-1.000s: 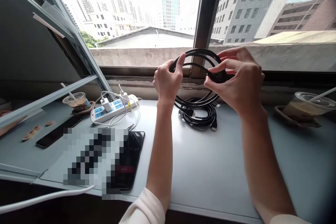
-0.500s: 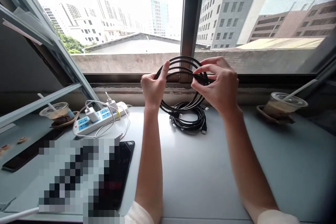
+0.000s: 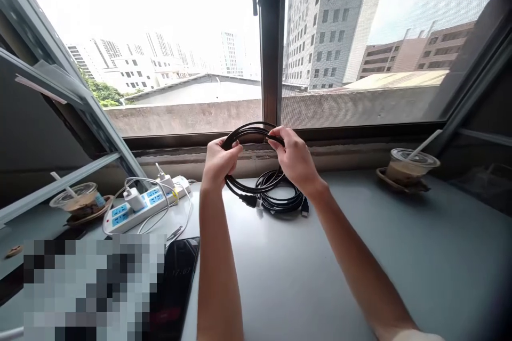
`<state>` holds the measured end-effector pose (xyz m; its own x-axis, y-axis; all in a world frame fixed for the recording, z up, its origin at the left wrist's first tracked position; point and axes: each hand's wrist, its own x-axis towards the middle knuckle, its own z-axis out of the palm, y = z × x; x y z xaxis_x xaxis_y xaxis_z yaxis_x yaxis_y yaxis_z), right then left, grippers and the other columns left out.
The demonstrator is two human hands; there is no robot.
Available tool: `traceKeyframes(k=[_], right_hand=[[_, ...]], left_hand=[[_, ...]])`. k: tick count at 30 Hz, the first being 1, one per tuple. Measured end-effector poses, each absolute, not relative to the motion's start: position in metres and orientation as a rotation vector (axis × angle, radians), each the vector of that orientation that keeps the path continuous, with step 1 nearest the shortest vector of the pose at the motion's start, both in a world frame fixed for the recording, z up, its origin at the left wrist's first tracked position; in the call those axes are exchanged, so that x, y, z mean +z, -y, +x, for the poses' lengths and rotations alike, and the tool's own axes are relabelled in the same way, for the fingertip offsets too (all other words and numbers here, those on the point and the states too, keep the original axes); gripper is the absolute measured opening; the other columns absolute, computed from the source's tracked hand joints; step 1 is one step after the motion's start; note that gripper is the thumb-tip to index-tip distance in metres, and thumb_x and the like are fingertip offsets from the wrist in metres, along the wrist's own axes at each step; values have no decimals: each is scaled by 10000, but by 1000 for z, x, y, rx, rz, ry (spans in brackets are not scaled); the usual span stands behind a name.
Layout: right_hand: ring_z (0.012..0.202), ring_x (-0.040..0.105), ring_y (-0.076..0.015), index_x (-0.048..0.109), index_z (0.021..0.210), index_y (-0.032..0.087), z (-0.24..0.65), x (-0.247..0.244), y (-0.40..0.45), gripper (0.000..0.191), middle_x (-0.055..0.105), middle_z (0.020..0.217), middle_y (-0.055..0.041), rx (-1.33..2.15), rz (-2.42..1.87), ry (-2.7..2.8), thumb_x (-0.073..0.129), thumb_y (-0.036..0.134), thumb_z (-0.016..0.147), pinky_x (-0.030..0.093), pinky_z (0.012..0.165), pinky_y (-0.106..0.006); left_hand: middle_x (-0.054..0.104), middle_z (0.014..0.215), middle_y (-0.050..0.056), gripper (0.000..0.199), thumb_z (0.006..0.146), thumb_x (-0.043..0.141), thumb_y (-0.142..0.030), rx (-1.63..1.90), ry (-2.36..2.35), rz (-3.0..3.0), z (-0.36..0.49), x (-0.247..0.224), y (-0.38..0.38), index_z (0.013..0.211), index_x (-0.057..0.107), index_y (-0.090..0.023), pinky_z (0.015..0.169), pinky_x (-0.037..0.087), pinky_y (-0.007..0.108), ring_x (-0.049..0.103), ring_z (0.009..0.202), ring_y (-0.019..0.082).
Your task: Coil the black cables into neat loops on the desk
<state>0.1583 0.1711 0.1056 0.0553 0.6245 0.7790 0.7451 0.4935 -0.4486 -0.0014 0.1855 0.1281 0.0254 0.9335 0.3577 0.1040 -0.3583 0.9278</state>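
Observation:
A black cable [image 3: 256, 189] is looped into a coil and held up between both hands, just in front of the window ledge. My left hand [image 3: 219, 162] is closed around the coil's left side, thumb across the strands. On its right side my right hand [image 3: 294, 157] pinches the strands between thumb and fingers. One plug [image 3: 250, 201] of the held cable dangles at the lower left. Below and behind it, a second coiled black cable [image 3: 286, 206] lies on the grey table, with a plug [image 3: 305, 208] at its right edge.
To the left stand a white power strip [image 3: 146, 208] with chargers and a white cord, and a drink cup [image 3: 78, 200]. A black tablet-like device [image 3: 176, 282] lies at front left. Another cup [image 3: 412, 162] with a straw sits on a coaster at right. The window [image 3: 272, 53] rises behind.
The held loops have drawn closer together into a tighter bundle. My right hand has moved in toward my left, and both sit lower in view. The camera has tilted slightly up.

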Motion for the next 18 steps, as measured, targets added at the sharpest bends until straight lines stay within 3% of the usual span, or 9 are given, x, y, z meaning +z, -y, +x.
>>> traceKeyframes(k=[7, 12, 15, 18], right_hand=[[845, 578, -249, 577, 969, 156, 161, 99, -177, 227, 565, 999, -134, -151, -1345, 1522, 384, 262, 912, 447, 681, -342], [855, 570, -215, 576, 942, 170, 157, 105, -167, 213, 540, 1054, -104, -45, -1408, 1660, 383, 253, 906, 435, 717, -319], [774, 582, -178, 564, 952, 190, 162, 101, -175, 198, 557, 1013, -70, 77, -1480, 1658, 388, 270, 911, 439, 708, -303], [739, 586, -159, 547, 984, 200, 175, 91, -191, 204, 578, 993, -60, 215, -1538, 1575, 388, 309, 917, 453, 683, -290]], left_hand=[[490, 535, -12, 125, 671, 509, -158, 1753, -1416, 1985, 30, 123, -190, 549, 489, -176, 519, 318, 217, 442, 527, 106], [520, 479, -9, 86, 687, 517, -170, 1511, -1721, 1731, 17, 103, -213, 604, 514, -188, 509, 350, 235, 509, 442, 136], [434, 387, -49, 100, 677, 583, -211, 1302, -1562, 1572, 6, 94, -225, 616, 508, -184, 460, 349, 222, 484, 370, 125], [398, 431, -84, 229, 635, 686, -252, 1234, -1126, 1424, 8, 89, -230, 652, 472, -173, 403, 304, 187, 402, 346, 61]])
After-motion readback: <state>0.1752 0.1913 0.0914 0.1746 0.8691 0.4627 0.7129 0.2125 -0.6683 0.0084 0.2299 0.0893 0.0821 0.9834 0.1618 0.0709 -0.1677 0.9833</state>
